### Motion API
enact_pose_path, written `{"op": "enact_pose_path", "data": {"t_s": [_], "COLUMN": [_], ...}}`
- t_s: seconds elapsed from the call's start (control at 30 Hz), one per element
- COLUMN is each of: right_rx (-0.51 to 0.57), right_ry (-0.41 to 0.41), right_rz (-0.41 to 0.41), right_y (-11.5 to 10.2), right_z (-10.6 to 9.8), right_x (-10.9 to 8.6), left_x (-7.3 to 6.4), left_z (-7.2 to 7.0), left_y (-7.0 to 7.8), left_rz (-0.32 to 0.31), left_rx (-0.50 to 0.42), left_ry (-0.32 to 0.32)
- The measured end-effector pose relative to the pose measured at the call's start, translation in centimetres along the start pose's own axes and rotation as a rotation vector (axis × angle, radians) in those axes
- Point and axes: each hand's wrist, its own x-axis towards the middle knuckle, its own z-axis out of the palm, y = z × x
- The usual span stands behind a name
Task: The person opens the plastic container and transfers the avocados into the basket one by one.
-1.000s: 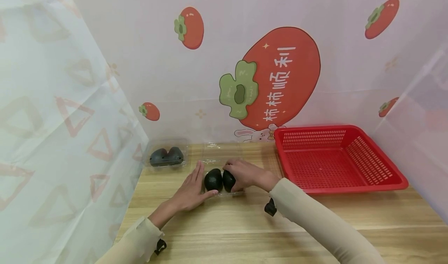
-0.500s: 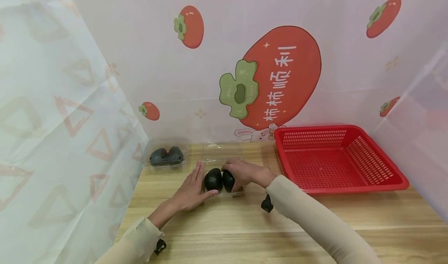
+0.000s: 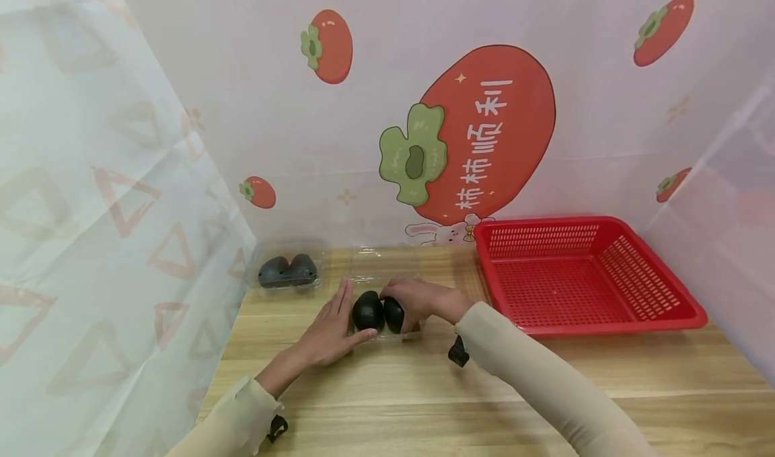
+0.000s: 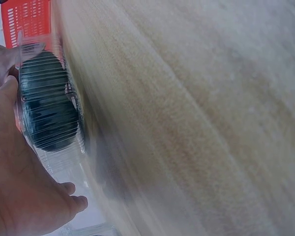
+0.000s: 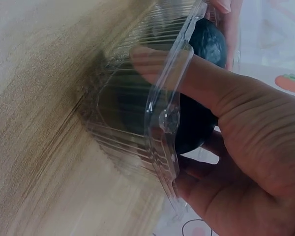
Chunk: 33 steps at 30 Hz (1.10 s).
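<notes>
Two dark avocados sit side by side in a clear plastic clamshell box (image 5: 160,120), whose lid (image 3: 385,262) is folded back toward the wall. My right hand (image 3: 419,302) grips the right avocado (image 3: 393,315) inside the box. In the right wrist view its thumb reaches down inside the ribbed wall, with fingers at the avocado's far side. My left hand (image 3: 329,330) lies along the box's left side, fingers straight and thumb spread along the front, beside the left avocado (image 3: 367,311). Through the box wall, both avocados show in the left wrist view.
A second clear clamshell box (image 3: 319,263) with two dark avocados (image 3: 288,271) stands at the back left. On the right is a red perforated plastic basket (image 3: 545,289). Printed sheets form walls behind and at the sides of the wooden table (image 3: 375,403).
My right hand and forearm have shifted slightly left, along with the right avocado. The left hand has stayed in place beside the box.
</notes>
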Motion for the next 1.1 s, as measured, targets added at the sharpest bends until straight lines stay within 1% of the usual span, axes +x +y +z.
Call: {"op": "enact_pose_path", "data": {"t_s": [0.3, 0.6, 1.1], "right_rx": [-0.071, -0.098, -0.112], "right_ry": [-0.001, 0.005, 0.021], "right_rz": [-0.018, -0.040, -0.071], "right_y": [-0.30, -0.12, 0.28], "right_z": [0.23, 0.33, 0.40], "right_x": [0.08, 0.16, -0.13], "left_x": [0.05, 0.12, 0.16], "left_z": [0.11, 0.20, 0.13], "left_y": [-0.10, -0.31, -0.05], "left_rz": [0.006, 0.012, 0.010], "left_rx": [-0.009, -0.005, 0.005], "left_ry": [0.014, 0.014, 0.015]}}
